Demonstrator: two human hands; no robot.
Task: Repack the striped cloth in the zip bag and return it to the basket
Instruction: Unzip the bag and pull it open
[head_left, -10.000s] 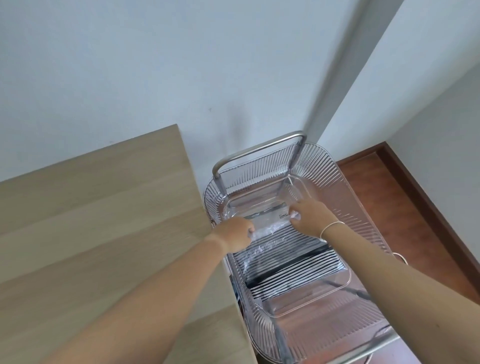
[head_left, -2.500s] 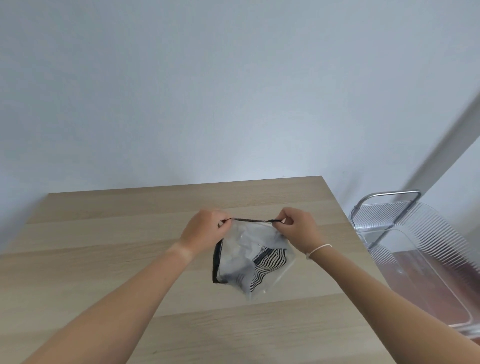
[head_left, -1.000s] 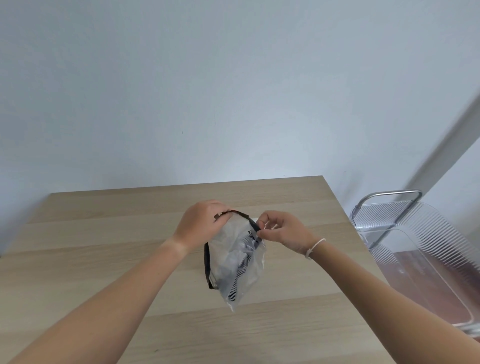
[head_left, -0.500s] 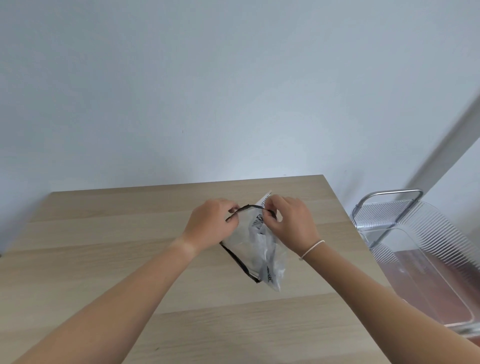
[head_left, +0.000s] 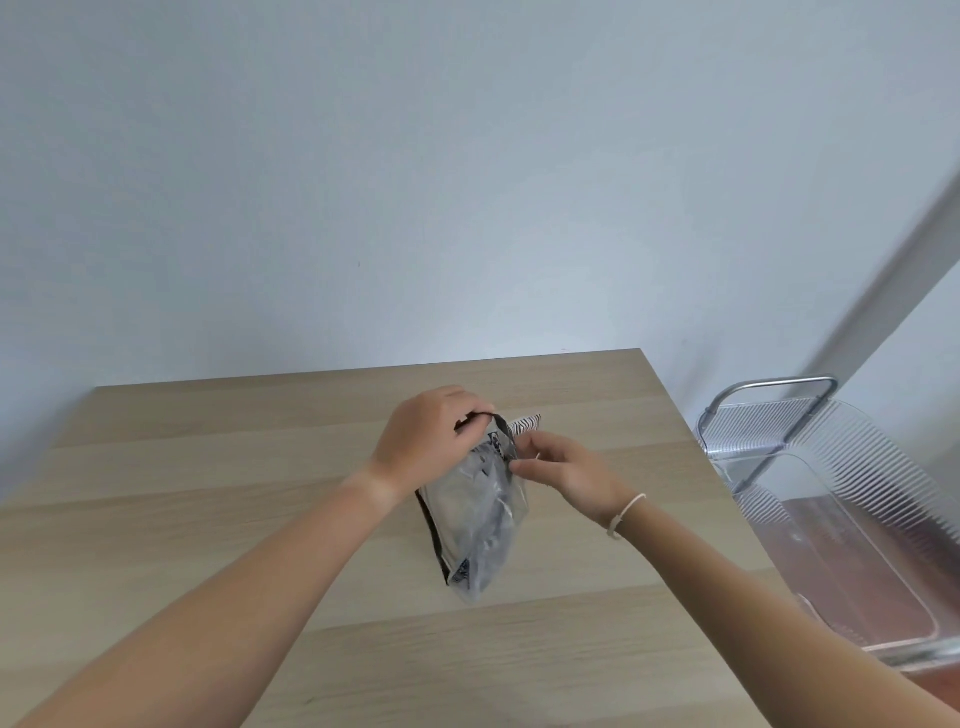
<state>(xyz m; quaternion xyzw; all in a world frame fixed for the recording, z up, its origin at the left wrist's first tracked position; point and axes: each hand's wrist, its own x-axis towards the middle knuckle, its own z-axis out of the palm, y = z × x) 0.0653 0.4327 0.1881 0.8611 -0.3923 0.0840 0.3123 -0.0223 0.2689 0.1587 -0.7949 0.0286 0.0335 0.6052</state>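
I hold a clear zip bag (head_left: 480, 525) with a black zip edge upright above the wooden table (head_left: 208, 519). My left hand (head_left: 426, 441) grips the black top edge. My right hand (head_left: 566, 470) pinches the bag's open edge on the right side. A corner of the striped cloth (head_left: 525, 423) pokes out of the bag's mouth behind my fingers; the rest shows faintly through the plastic. The clear ribbed basket (head_left: 883, 493) stands to the right of the table, lower down.
The basket has a metal handle (head_left: 774, 385) at its far end and sits over a reddish floor. A plain wall runs along the table's far edge. The table's right edge lies between the bag and the basket.
The bag's mouth has been pulled open. My right hand has slipped from the top of the mouth down to its right edge. A striped corner still sticks out.
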